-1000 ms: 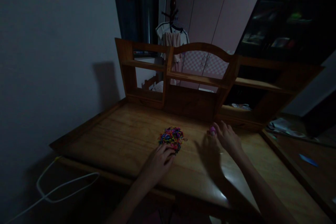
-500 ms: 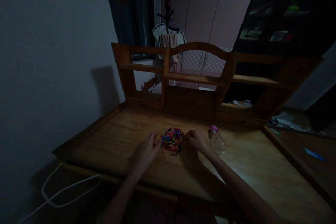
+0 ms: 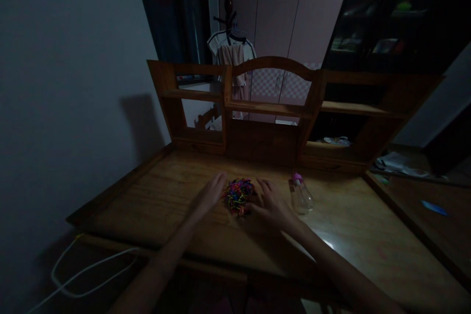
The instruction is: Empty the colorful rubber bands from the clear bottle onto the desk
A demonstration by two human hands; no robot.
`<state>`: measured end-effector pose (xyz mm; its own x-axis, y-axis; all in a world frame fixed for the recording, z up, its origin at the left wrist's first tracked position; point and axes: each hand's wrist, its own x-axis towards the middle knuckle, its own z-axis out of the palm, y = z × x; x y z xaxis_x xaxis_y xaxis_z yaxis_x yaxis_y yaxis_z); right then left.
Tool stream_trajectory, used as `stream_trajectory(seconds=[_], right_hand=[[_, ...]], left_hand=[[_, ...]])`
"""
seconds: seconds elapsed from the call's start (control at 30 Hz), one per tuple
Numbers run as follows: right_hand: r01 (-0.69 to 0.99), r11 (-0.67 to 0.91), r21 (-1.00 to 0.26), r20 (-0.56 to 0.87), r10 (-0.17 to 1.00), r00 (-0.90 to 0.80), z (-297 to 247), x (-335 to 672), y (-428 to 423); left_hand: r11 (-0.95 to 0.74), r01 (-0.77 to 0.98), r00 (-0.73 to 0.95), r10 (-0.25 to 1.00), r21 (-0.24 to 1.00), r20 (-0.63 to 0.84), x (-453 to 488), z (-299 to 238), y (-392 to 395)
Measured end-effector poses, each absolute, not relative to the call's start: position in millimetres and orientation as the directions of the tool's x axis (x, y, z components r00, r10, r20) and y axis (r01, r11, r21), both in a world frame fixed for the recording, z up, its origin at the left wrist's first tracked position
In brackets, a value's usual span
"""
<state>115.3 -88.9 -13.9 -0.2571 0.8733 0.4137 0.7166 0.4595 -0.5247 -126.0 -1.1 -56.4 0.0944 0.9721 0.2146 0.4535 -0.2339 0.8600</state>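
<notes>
A heap of small, thin, multicoloured pieces [image 3: 239, 195], which look like little elastic bands, lies on the wooden desk between my hands. Along its left side my left hand [image 3: 211, 195] is held with fingers stretched out, a little blurred, and nothing shows in it. At the right side my right hand [image 3: 271, 204] has its fingers spread, with the thumb reaching to the heap's near right edge. Whether the thumb presses on the pieces is too dark to tell. Right of that hand, a clear bottle with a pink cap [image 3: 302, 196] lies on the desk.
A wooden shelf unit [image 3: 263, 108] stands along the back of the desk [image 3: 154, 191]. To the left is a wall, with a white cable [image 3: 91, 267] looping below the desk's front edge. A blue object [image 3: 434, 207] lies on the surface at right.
Both hands have gone from closed fingers at the heap's sides to opened fingers. My right hand has spread round the near right edge. The view has shifted slightly.
</notes>
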Motion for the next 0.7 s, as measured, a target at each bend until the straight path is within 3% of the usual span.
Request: stream_trajectory(seconds=[0.1,0.2,0.5,0.7], right_hand=[[0.725,0.529,-0.442,0.407,0.838,-0.364,-22.7,101.8,-100.5],[0.756,0.513,-0.407,0.408,0.842,-0.352,-34.5,89.3,-100.0],[0.845,0.382,-0.375,0.377,0.895,-0.237,-32.6,95.1,-96.9],[0.857,0.387,-0.341,0.397,0.885,-0.242,-37.6,104.8,-98.1]], left_hand=[[-0.136,0.154,0.249,0.964,0.979,0.094,-109.5,-48.3,31.5],[-0.051,-0.005,0.388,0.921,0.999,0.048,-93.1,-44.3,41.2],[-0.12,-0.095,0.38,0.913,0.988,0.148,-57.0,-49.1,2.2],[-0.107,-0.044,0.202,0.973,0.993,0.114,-27.3,-48.7,-21.2]])
